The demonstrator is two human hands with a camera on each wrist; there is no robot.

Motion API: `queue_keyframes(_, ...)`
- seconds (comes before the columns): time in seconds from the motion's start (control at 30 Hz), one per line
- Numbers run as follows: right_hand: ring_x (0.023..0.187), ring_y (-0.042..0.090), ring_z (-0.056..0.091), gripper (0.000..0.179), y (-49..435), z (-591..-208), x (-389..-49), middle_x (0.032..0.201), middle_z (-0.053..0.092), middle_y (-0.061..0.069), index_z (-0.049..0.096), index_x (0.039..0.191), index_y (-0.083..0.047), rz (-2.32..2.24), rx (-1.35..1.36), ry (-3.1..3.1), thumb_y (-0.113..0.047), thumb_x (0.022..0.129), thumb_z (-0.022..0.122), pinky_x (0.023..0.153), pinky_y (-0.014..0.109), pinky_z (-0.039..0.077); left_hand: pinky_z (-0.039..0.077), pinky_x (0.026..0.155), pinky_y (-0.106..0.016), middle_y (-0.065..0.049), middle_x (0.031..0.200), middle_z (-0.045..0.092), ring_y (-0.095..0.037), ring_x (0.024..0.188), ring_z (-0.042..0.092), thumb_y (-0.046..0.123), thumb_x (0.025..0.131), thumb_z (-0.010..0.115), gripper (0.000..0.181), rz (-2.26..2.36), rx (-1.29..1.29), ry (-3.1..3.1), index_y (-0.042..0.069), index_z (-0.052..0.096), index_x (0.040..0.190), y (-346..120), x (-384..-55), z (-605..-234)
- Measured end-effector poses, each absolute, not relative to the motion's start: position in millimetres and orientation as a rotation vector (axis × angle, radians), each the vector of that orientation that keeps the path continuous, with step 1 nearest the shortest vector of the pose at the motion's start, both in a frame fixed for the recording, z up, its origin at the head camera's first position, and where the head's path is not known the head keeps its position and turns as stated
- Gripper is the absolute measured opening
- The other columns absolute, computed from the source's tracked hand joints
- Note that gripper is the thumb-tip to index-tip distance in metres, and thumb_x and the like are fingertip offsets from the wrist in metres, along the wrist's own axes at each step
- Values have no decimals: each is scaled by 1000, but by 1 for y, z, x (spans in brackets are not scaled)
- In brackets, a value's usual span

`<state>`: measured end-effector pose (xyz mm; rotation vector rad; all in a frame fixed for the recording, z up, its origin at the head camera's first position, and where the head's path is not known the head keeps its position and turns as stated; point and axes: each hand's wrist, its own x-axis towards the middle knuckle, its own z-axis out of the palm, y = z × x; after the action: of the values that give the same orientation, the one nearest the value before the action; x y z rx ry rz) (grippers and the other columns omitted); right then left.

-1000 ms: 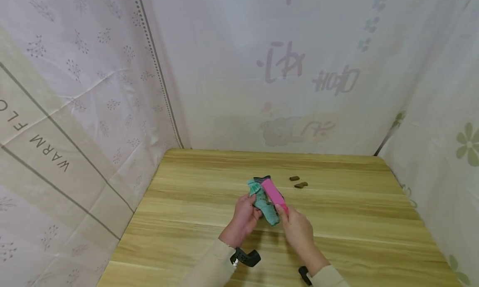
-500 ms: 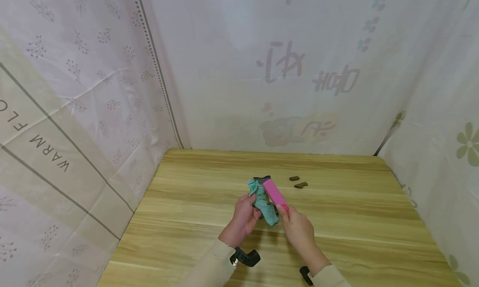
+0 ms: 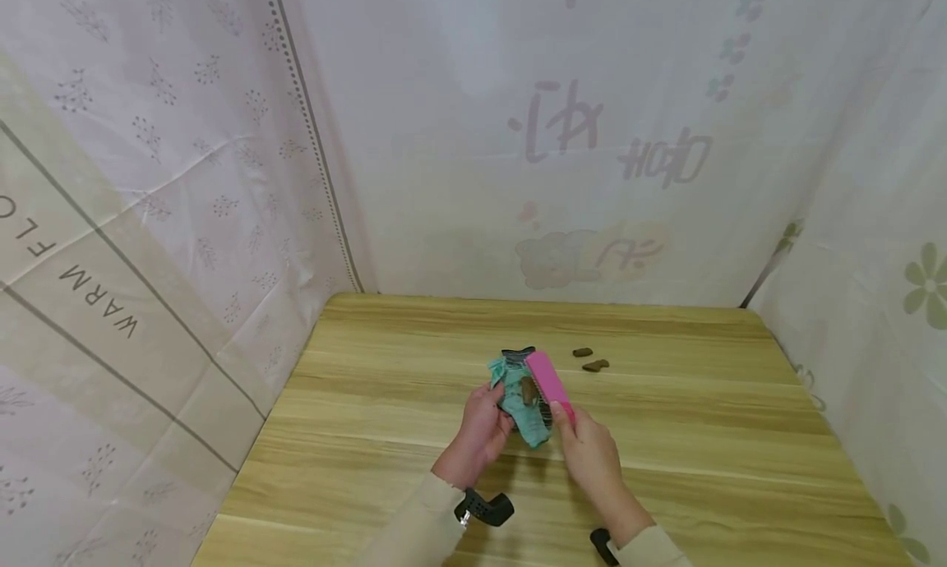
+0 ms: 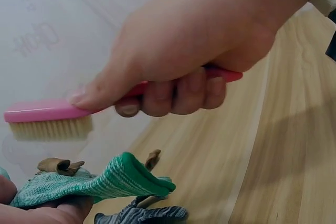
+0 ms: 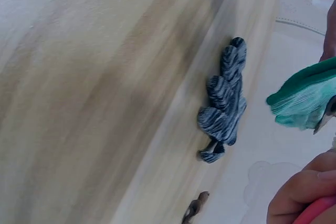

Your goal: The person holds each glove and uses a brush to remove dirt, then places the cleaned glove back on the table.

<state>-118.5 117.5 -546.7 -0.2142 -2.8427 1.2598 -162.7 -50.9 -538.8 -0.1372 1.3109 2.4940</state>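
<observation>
My right hand (image 3: 592, 456) grips the handle of a pink brush (image 4: 44, 111) with pale bristles facing down. In the left wrist view the brush is raised above a green knitted piece (image 4: 100, 183), possibly a glove or sock. My left hand (image 3: 484, 427) holds the green piece from its left side, thumb on top and fingers underneath. A curled brown scrap (image 3: 528, 391) lies on the green fabric. Below it, on the table, is a crumpled dark grey striped knitted piece (image 5: 226, 100), partly hidden in the head view.
Two small brown scraps, one a short piece (image 3: 582, 352) and one longer (image 3: 595, 366), lie on the wooden table (image 3: 703, 411) beyond the brush, to the right. Printed curtains (image 3: 459, 164) hang behind the table and along both sides.
The pink brush has shifted right and away from the green piece. The brown scrap on the fabric, mostly covered before, now shows. My left hand stays nearly where it was.
</observation>
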Motion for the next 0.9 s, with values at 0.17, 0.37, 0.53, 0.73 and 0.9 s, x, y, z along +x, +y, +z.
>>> queue_keyframes(0.17,57,17,42,54,109,-538,-118,63,43,1,53,80,-11,1245,-175,-2823,-57,105,42,52,30,33,55,95,-31,-5,117,68,-11,108,66,21,112,32,41,2490,-149,1307,-8,46,139,-45,-164,-540)
queue_keyframes(0.37,55,16,43,53,106,-536,-119,62,45,1,52,79,-12,1168,-131,-2845,-57,105,42,51,30,32,56,89,-25,-2,111,69,-7,101,67,22,112,32,42,2497,-167,1281,-7,47,139,-36,-161,-534)
queue_keyframes(0.53,52,16,41,55,112,-538,-121,60,43,0,50,77,-13,1080,-136,-2858,-59,104,40,48,30,30,55,95,-28,-6,119,67,-9,108,65,20,112,31,43,2524,-186,1251,-8,44,142,-32,-162,-531)
queue_keyframes(0.73,51,17,41,56,120,-538,-121,59,42,1,49,77,-12,1048,-147,-2879,-59,105,39,47,30,29,51,105,-35,-12,128,63,-14,116,63,19,112,30,44,2525,-184,1248,-9,40,144,-31,-163,-532)
queue_keyframes(0.9,52,18,41,55,123,-537,-121,59,41,1,48,77,-12,1014,-163,-2890,-59,105,39,48,31,29,47,110,-40,-15,134,60,-18,123,60,20,112,30,45,2528,-174,1249,-10,38,145,-31,-163,-532)
